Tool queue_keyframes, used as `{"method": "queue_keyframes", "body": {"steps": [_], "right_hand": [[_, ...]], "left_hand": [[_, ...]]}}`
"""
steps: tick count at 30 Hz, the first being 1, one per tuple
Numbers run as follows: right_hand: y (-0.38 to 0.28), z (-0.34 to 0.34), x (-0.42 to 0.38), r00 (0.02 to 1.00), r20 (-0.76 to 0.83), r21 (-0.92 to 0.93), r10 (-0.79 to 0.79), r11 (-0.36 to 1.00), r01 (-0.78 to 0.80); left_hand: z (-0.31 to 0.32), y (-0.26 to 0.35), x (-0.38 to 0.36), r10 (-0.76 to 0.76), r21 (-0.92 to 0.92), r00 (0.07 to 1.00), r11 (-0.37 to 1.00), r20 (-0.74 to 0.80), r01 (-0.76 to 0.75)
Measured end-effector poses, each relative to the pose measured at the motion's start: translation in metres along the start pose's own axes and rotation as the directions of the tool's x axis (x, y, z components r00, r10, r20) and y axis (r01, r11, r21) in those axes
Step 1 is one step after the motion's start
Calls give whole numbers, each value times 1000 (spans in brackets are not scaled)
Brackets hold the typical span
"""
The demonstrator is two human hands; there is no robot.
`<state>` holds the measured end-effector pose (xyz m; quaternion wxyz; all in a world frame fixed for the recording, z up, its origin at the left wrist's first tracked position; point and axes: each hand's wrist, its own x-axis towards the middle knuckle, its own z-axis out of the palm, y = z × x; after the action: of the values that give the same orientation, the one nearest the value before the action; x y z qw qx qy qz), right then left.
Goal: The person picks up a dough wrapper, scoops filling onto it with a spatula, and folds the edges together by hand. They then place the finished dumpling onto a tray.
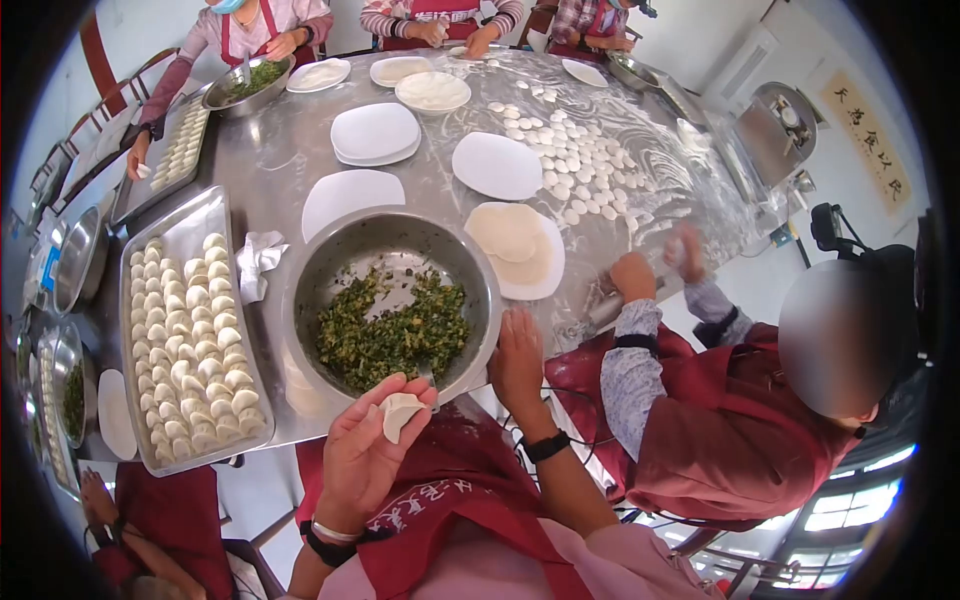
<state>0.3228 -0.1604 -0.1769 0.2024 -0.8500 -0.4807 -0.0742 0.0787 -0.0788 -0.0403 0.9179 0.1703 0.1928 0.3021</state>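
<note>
Between the fingers of my left hand [358, 462] is a folded dumpling [400, 414], held just in front of the bowl's near rim. My right hand [519, 362] rests beside the right side of the large metal bowl [300, 290], fingers extended and holding nothing I can see. Chopped green filling [395, 330] lies in the bowl, with a utensil handle [427, 372] partly hidden behind my left hand. Just beyond my right hand, several round dough wrappers [510, 240] are stacked on a white plate [548, 275].
Rows of dumplings fill a metal tray [262, 385] at left, near a crumpled tissue [258, 265]. White plates [375, 132] and many dough pieces [570, 160] cover the floured steel table [270, 160]. A co-worker [720, 400] sits close on my right; others work across the table.
</note>
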Motion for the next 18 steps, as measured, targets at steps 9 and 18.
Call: {"method": "queue_keyframes", "body": {"steps": [9, 18], "right_hand": [[10, 14, 28, 974, -217, 281, 60, 960, 3], [10, -16, 35, 971, -97, 290, 218, 939, -182]], "left_hand": [[7, -2, -6, -12, 42, 1000, 999, -9, 13], [10, 4, -2, 23, -70, 998, 997, 52, -20]]}}
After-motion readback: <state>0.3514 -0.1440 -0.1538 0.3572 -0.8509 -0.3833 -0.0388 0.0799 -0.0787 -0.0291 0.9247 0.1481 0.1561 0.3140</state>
